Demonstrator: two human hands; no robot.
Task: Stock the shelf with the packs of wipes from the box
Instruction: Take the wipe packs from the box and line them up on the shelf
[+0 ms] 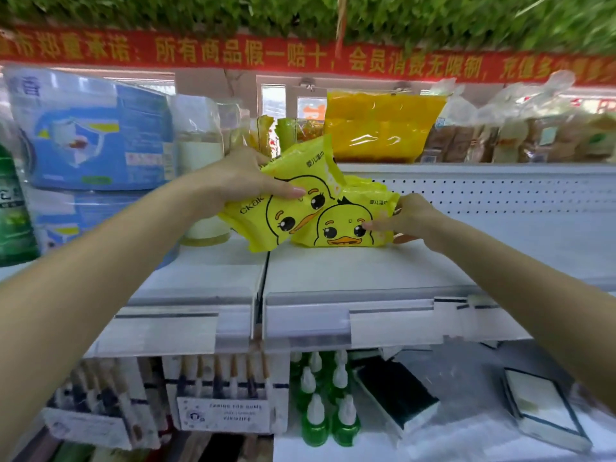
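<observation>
Placement step: left hand (238, 181) fingers wrap tilted wipes pack (286, 208); right hand (411, 218) pinches standing pack (345, 228). Next: stand tilted one upright alongside.

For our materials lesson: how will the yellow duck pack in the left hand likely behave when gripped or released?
Probably soft: the pack bulges where the left hand grips it. Its glossy film may be slippery. Tilted, it would likely flop onto the shelf unsupported.
</observation>
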